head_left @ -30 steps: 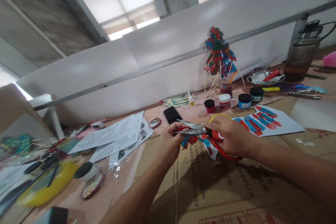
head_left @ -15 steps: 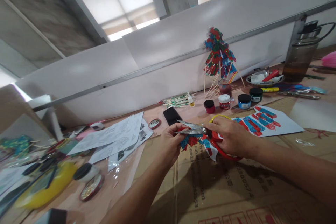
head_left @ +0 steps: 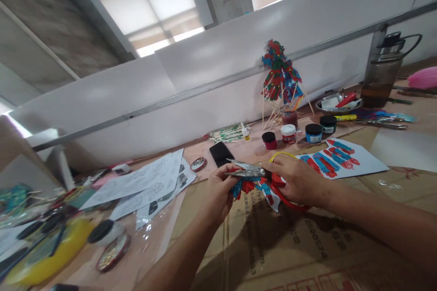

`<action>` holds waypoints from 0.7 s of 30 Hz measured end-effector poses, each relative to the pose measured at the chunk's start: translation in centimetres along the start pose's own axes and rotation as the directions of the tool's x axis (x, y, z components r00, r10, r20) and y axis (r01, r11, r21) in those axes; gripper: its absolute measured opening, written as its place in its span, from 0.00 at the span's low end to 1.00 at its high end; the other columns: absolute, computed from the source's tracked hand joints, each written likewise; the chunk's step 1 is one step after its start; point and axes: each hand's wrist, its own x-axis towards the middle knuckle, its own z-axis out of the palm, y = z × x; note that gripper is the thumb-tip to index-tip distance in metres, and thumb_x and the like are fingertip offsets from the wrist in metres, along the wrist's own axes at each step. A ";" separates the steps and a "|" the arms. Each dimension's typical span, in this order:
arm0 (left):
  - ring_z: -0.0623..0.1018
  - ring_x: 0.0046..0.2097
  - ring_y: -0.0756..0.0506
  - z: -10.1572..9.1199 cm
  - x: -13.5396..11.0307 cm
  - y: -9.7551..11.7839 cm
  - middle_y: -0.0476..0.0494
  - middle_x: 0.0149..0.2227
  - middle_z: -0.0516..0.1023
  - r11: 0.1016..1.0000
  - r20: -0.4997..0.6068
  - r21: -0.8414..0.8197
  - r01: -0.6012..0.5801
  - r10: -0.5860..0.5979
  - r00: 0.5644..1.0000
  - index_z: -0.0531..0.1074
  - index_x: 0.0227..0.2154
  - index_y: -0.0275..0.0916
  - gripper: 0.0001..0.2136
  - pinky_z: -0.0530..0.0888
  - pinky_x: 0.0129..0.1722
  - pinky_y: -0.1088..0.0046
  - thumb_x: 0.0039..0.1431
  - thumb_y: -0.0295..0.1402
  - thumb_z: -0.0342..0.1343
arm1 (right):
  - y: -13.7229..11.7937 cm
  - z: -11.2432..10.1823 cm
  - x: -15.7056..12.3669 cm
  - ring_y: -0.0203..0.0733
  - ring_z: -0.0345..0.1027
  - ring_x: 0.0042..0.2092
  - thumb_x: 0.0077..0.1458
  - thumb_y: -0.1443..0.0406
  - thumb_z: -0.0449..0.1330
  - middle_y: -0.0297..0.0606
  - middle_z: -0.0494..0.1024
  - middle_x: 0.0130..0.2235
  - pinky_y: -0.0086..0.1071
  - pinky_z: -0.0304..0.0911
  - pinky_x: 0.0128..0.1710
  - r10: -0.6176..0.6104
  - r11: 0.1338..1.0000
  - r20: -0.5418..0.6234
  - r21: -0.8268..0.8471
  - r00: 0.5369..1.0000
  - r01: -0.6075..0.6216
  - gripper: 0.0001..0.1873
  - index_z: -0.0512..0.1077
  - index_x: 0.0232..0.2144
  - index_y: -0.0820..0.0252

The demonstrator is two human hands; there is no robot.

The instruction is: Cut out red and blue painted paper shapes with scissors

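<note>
My right hand point(head_left: 293, 177) is wrapped round the handles of a pair of scissors point(head_left: 251, 170), which have one yellow and one red loop. Their blades point left and stand slightly apart. Between the fingers of my left hand point(head_left: 220, 191) is a red and blue painted paper cutout point(head_left: 251, 187), just under the blades. A white-edged part of that paper hangs below the scissors. Whether the blades touch the paper, I cannot tell. Right of my hands lies a white sheet point(head_left: 370, 163) with red and blue painted shapes.
Cardboard point(head_left: 273, 245) covers the table before me. Behind my hands are a black phone point(head_left: 220, 153), several paint jars point(head_left: 288, 134) and red, green and blue figures on sticks point(head_left: 278, 72). Printed sheets point(head_left: 136, 182) and a yellow tray-like object point(head_left: 64, 250) lie left; a bottle point(head_left: 382, 72) stands right.
The whole view has shifted slightly, with the table things appearing a little further left. Both hands keep their hold, and the scissor blades look about equally apart.
</note>
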 end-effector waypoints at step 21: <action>0.75 0.27 0.52 0.0 0.1 -0.6 0.47 0.27 0.78 0.992 0.001 -0.122 0.043 -0.043 0.999 0.74 0.27 0.36 0.09 0.71 0.26 0.80 0.41 0.28 0.68 | 0.0 0.3 0.0 0.45 0.67 0.36 0.56 0.71 0.57 0.43 0.74 0.34 0.35 0.64 0.36 -0.043 0.998 -0.058 -0.047 0.997 0.041 0.10 0.74 0.40 0.62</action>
